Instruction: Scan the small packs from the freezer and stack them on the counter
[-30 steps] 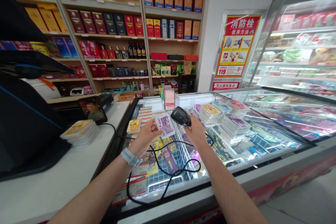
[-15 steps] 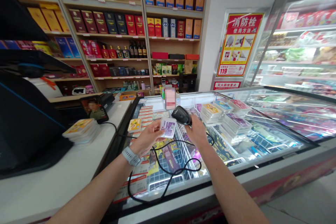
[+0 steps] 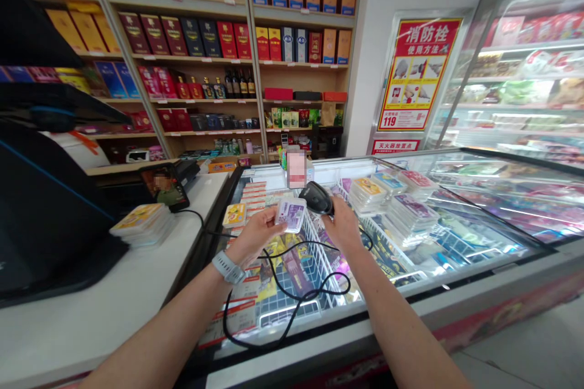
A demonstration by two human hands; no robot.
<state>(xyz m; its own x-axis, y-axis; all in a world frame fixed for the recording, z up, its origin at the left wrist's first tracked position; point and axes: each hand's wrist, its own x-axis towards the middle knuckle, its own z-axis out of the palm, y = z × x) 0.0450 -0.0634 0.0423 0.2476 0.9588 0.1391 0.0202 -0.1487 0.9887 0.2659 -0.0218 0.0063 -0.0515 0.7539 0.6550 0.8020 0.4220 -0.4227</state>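
Note:
Between thumb and fingers, my left hand (image 3: 260,231) pinches a small clear plastic box (image 3: 291,215) with a purple-and-white label, tilted toward me. My right hand (image 3: 342,225) is wrapped around a black barcode scanner (image 3: 316,198), whose head points left toward the box, a small gap apart. The scanner's black cable (image 3: 296,301) loops over the freezer's glass top below both hands. Right of the scanner, stacks of similar boxes stand on the glass: yellow-labelled ones (image 3: 367,193) and purple-labelled ones (image 3: 412,214). A single yellow-labelled box (image 3: 235,216) lies left of my left hand.
A white counter (image 3: 137,298) on the left bears another stack of boxes (image 3: 141,225), a phone (image 3: 164,187) and a dark checkout screen (image 3: 50,194). The chest freezer (image 3: 456,267) extends right. Shelves of boxed bottles (image 3: 191,36) line the back wall.
The box in my left hand has shifted slightly left and up and turned a little, moving a bit away from the scanner. My right hand with the scanner stays nearly in place.

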